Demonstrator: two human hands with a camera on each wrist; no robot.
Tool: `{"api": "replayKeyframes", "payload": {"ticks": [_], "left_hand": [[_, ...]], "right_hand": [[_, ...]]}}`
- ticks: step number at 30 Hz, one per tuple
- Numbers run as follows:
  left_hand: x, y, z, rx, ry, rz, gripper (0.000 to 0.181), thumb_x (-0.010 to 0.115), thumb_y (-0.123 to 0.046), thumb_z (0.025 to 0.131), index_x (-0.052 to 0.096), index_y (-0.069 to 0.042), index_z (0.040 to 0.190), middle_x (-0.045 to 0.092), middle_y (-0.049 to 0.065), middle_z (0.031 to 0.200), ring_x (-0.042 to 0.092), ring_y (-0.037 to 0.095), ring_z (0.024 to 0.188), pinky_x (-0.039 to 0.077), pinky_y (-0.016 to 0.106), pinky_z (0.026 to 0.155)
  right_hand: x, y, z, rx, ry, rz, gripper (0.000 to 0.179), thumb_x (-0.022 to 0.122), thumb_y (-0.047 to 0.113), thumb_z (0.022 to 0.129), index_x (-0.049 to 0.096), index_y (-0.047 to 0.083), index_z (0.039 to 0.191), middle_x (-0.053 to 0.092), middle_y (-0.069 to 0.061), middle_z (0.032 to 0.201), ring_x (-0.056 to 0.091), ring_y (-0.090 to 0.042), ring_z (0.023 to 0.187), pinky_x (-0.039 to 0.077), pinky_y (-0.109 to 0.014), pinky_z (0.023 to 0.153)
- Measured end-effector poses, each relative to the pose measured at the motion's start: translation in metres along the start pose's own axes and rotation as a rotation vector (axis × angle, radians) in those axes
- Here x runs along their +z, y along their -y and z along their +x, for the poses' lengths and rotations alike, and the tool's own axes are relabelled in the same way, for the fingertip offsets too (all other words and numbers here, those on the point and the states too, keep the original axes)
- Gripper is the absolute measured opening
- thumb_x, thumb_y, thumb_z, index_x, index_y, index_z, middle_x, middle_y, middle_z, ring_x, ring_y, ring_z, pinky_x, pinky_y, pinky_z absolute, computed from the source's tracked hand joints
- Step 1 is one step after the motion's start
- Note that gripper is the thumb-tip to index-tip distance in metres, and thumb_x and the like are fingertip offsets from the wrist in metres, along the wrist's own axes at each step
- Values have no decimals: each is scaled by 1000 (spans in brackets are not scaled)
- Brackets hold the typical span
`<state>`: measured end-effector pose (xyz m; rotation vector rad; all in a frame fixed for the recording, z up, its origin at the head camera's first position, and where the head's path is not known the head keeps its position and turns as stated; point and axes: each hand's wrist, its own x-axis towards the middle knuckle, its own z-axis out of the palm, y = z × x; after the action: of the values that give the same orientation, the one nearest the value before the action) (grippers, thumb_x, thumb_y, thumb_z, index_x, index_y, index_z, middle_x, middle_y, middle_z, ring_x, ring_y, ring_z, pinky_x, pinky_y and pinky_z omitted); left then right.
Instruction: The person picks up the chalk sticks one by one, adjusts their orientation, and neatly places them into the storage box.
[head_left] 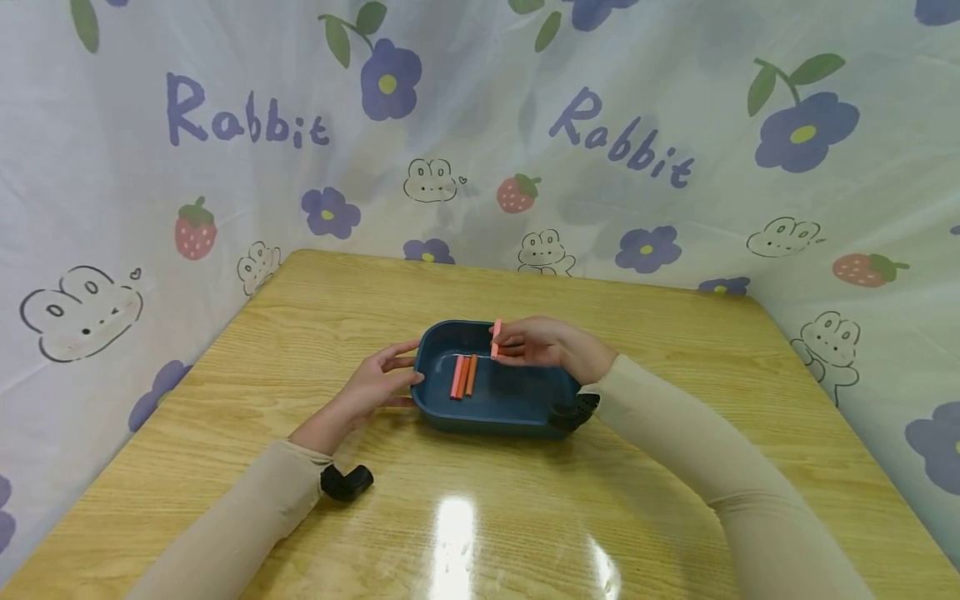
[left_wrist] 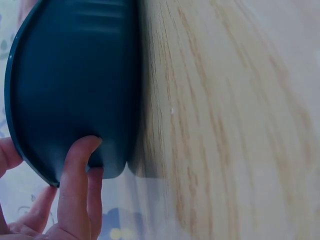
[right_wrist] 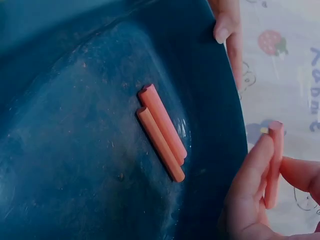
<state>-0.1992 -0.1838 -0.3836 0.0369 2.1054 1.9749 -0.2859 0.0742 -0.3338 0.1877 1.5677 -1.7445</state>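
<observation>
A dark blue plastic tub stands on the table, its left end held by my left hand. The thumb lies over the rim while the other fingers press the outer wall. Above the tub's far side, my right hand pinches a pink chalk stick between thumb and fingers, roughly upright in the head view. Inside, toward the left end, a pink chalk stick, a red-orange one and an orange one lie side by side on the tub's floor.
The wooden table runs under and around the tub. Behind and beside it hangs a white curtain printed with rabbits, flowers and strawberries. A black wrist device sits at the left sleeve, another at the right.
</observation>
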Motion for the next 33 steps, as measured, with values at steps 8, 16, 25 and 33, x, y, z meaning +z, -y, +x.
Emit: {"api": "replayKeyframes", "payload": {"ticks": [8, 16, 25, 33], "left_hand": [[-2, 0, -1, 6, 0, 8, 63, 59, -4, 88, 32, -7, 145, 37, 27, 137, 58, 36, 104, 53, 47, 76], [0, 3, 1, -1, 9, 4, 62, 59, -5, 89, 32, -8, 145, 37, 27, 138, 56, 38, 107, 53, 47, 76], [-2, 3, 1, -1, 9, 4, 62, 59, -4, 88, 33, -8, 144, 37, 26, 138, 55, 40, 108, 53, 48, 77], [-2, 2, 1, 2, 19, -1, 63, 60, -5, 88, 33, -9, 145, 37, 26, 137, 54, 40, 108, 53, 47, 78]], "right_hand": [[1, 2, 13, 47, 95, -122, 43, 46, -1, 94, 40, -5, 136, 45, -14, 110, 52, -24, 94, 48, -32, 90], [1, -2, 23, 86, 92, -189, 37, 50, -4, 91, 45, -11, 127, 52, -15, 95, 57, -24, 83, 50, -37, 87], [8, -9, 37, 196, 85, -241, 14, 50, -7, 90, 52, -7, 104, 49, -18, 95, 57, -26, 81, 55, -34, 74], [10, -11, 41, 218, 72, -265, 22, 49, -1, 93, 51, -8, 114, 51, -22, 103, 59, -30, 84, 53, -40, 82]]}}
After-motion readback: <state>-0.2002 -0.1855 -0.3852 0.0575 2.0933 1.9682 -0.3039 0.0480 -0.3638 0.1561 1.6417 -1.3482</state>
